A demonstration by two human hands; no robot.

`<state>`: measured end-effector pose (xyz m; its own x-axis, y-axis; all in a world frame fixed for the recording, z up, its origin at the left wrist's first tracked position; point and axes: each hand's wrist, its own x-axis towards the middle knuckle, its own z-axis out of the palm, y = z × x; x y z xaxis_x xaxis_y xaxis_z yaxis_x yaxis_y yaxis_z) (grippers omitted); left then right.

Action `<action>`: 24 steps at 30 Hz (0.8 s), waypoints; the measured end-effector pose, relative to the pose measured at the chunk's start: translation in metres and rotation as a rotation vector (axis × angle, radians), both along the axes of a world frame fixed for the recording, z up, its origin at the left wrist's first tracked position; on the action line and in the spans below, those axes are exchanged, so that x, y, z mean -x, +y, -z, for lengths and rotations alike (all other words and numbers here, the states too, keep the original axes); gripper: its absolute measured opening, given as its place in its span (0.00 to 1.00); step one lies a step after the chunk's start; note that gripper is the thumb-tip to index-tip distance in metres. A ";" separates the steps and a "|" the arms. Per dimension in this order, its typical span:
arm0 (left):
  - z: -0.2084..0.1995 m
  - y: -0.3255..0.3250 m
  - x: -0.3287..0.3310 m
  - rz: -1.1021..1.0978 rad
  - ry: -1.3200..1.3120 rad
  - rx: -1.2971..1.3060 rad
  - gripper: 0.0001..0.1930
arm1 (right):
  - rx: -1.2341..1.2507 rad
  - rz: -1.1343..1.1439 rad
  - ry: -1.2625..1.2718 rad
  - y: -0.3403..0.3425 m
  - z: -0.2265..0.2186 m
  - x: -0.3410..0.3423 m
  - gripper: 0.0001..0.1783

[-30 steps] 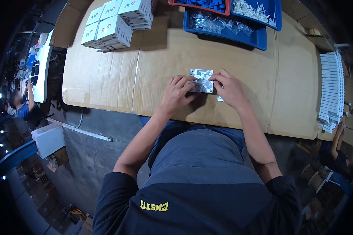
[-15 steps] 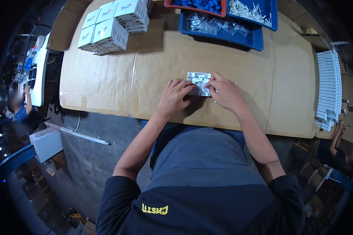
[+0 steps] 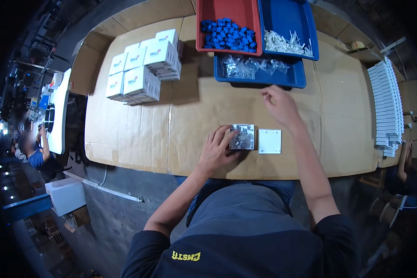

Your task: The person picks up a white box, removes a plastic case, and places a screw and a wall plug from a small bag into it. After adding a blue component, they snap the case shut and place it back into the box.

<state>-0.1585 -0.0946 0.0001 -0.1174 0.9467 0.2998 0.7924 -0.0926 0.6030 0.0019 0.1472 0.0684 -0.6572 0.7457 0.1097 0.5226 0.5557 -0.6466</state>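
A small square box (image 3: 242,143) with pale walls lies on the cardboard near the table's front edge, with grey and clear pieces in it. My left hand (image 3: 217,148) grips its left side, fingers over the rim and thumb by the lower corner. Beside the box on the right is a flat white square plate (image 3: 269,149), touched by neither hand. My right hand (image 3: 280,106) hovers above the table just below the lower blue tray (image 3: 299,82). Its fingers are loosely bent and apart, and I see nothing between them.
Clear plastic bags (image 3: 245,67) fill the lower blue tray. Behind it a red tray (image 3: 229,14) holds blue pieces and another blue tray (image 3: 285,17) white plugs. White cartons (image 3: 141,79) stand left; white pieces (image 3: 384,104) are stacked right. Other people work at both sides.
My right hand has left the small box and moved up toward the trays. The white plate now shows beside the box. The view has shifted, revealing more of the trays.
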 end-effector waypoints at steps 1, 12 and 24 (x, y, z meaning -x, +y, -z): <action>-0.004 0.003 -0.001 -0.015 0.002 0.035 0.38 | -0.010 0.005 0.008 0.017 -0.003 0.008 0.09; -0.015 0.011 0.008 -0.046 -0.007 0.187 0.47 | -0.751 0.076 -0.055 0.200 0.029 0.163 0.17; -0.005 0.007 0.009 -0.064 -0.019 0.153 0.47 | -0.582 0.110 0.125 0.207 0.030 0.162 0.11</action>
<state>-0.1677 -0.0878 0.0049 -0.1837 0.9715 0.1496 0.7818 0.0521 0.6213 -0.1605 0.3537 0.0384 -0.5358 0.6029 0.5911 0.5367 0.7836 -0.3128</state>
